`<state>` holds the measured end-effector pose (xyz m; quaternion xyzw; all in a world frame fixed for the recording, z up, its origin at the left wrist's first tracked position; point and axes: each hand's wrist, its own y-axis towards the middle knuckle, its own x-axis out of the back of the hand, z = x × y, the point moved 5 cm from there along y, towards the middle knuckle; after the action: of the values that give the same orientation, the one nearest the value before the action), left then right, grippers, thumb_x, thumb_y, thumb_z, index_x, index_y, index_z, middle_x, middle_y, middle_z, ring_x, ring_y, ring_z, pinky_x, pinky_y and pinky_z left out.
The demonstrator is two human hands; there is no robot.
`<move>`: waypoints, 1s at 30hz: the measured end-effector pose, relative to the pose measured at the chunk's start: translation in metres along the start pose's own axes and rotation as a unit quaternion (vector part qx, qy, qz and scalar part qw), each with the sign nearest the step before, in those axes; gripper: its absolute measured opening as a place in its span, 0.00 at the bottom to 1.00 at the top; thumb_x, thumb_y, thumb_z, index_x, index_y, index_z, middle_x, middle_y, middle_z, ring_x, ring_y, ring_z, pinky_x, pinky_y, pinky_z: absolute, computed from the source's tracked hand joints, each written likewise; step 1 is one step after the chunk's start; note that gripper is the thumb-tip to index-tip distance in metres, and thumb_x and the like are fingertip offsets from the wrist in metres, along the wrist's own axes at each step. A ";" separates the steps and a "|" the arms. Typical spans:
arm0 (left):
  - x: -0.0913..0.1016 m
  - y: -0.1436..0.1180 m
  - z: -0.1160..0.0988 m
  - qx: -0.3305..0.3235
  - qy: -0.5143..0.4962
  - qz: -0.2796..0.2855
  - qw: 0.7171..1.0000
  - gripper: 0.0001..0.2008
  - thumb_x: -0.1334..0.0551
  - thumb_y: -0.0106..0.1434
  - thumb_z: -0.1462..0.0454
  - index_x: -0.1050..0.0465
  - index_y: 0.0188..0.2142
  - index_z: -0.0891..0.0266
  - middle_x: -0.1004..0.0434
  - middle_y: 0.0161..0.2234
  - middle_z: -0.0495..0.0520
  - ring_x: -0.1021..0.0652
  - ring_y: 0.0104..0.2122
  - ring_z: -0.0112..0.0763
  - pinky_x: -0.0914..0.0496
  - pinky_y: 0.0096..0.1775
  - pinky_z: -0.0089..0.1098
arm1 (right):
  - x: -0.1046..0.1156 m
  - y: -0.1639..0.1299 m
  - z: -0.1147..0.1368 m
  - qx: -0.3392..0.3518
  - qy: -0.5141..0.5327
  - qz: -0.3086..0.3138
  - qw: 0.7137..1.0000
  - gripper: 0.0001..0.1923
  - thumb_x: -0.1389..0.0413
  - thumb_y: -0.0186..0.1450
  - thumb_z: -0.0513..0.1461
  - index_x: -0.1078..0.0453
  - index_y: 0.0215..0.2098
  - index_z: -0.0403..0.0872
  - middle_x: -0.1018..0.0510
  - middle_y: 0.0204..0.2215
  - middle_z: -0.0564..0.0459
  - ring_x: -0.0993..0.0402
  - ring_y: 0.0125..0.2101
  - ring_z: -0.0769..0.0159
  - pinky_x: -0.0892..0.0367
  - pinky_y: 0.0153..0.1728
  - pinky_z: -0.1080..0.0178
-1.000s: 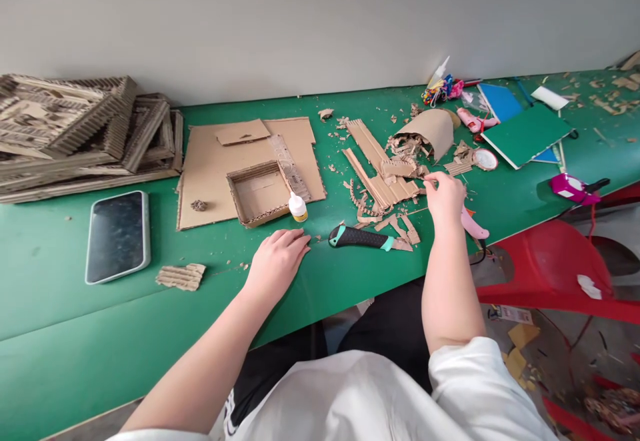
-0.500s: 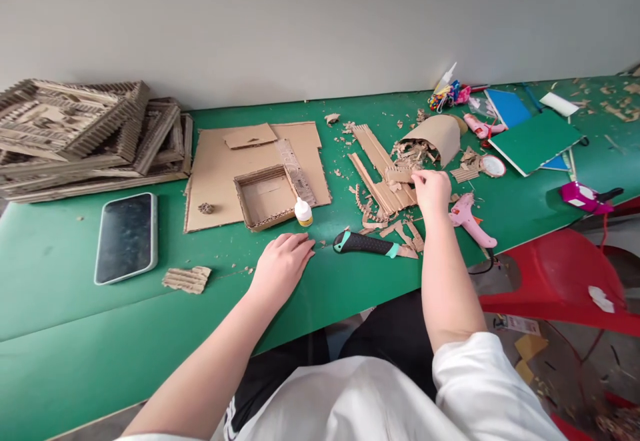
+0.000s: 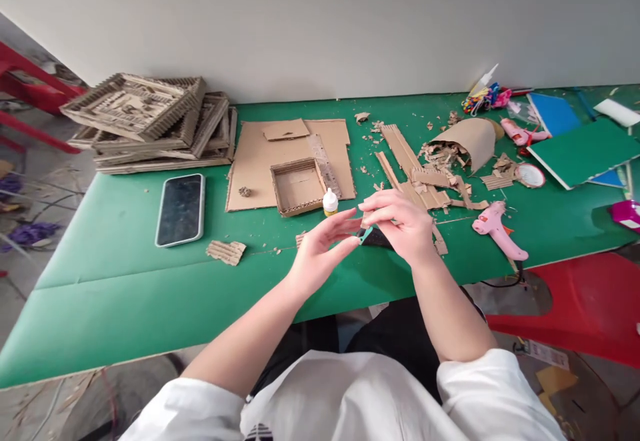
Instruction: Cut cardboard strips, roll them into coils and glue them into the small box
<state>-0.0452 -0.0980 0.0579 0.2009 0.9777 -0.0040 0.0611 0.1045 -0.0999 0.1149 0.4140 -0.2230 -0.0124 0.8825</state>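
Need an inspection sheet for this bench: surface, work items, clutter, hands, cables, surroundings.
Surface: green tabletop, cardboard crumbs scattered over it.
Work items: shallow cardboard box on a cardboard sheet; white-capped bottle upright beside the box; corrugated strips in a loose pile; knife partly hidden behind the right hand.
Clutter: phone, stacked cardboard frames, two pink glue guns.
Hands: right appears to pinch a small cardboard piece; left hand open next to it, contact unclear.
Cables: black cable by the nearer glue gun's handle, at the table edge; plug end not visible.
Surroundings: pale wall behind, red chair at right, littered floor.
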 end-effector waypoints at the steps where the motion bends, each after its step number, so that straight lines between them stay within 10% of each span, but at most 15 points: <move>1: -0.003 0.001 0.000 0.007 -0.038 -0.012 0.999 0.30 0.32 0.53 0.54 0.32 0.53 0.63 0.20 0.40 0.57 0.20 0.41 0.38 0.26 0.45 0.37 | -0.005 -0.001 0.002 0.002 0.003 0.004 1.000 0.10 0.44 0.60 0.29 0.27 0.29 0.50 0.19 0.34 0.55 0.24 0.39 0.68 0.27 0.43 0.57; 8: -0.008 0.000 0.010 0.103 -0.122 -0.027 0.987 0.15 0.28 0.48 0.57 0.23 0.32 0.65 0.22 0.27 0.50 0.23 0.26 0.25 0.26 0.33 0.28 | -0.008 -0.006 -0.015 -0.132 0.033 -0.008 0.991 0.06 0.46 0.64 0.36 0.27 0.35 0.52 0.20 0.40 0.54 0.25 0.43 0.66 0.30 0.48 0.57; 14: 0.003 -0.002 0.018 0.150 -0.064 -0.039 0.986 0.18 0.30 0.49 0.53 0.25 0.33 0.64 0.25 0.25 0.48 0.23 0.24 0.27 0.27 0.28 0.27 | -0.026 -0.020 -0.039 -0.364 0.193 0.127 0.902 0.19 0.40 0.58 0.48 0.29 0.46 0.51 0.20 0.31 0.54 0.23 0.31 0.67 0.27 0.34 0.63; 30: 0.039 -0.009 0.019 0.091 0.037 -0.090 0.991 0.19 0.31 0.52 0.54 0.21 0.39 0.64 0.19 0.33 0.55 0.21 0.33 0.33 0.27 0.37 0.31 | -0.027 -0.022 -0.045 -0.405 0.212 0.032 0.889 0.08 0.39 0.56 0.41 0.28 0.34 0.49 0.25 0.25 0.58 0.27 0.25 0.73 0.27 0.31 0.66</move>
<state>-0.0818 -0.0916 0.0341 0.1164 0.9890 -0.0907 0.0061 0.1018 -0.0758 0.0628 0.0066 -0.0193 0.0147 0.9997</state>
